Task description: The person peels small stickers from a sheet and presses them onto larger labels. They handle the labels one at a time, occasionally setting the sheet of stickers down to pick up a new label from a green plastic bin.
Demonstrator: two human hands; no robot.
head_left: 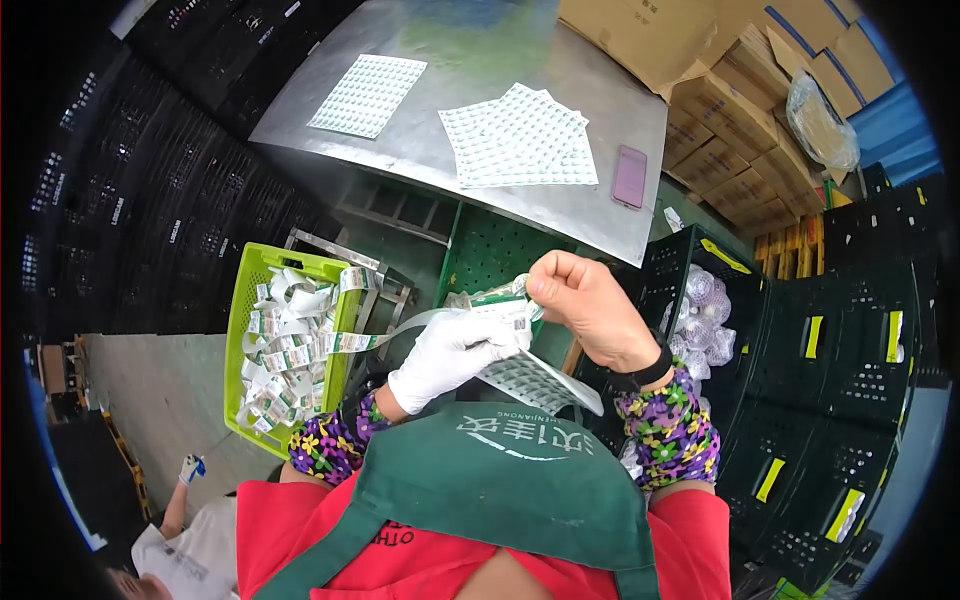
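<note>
My left hand (452, 355), in a white glove, is closed on a strip of printed labels (400, 328) that trails left to a green basket (240, 340) full of such labels. Bare, with a black band at the wrist, my right hand (590, 305) pinches the edge of a small green-and-white item (528, 300) beside the left fingers. Its exact shape is partly hidden by the hands. Just below them, a sheet of round stickers (545, 385) lies tilted against the green apron.
Sticker sheets (520, 140) and a purple phone (629, 177) lie on the metal table (420, 30). A black crate (665, 270) at right holds wrapped round items (705, 315). Black crates (180, 200) stand left, cardboard boxes (720, 140) back right. Another person (185, 550) is at lower left.
</note>
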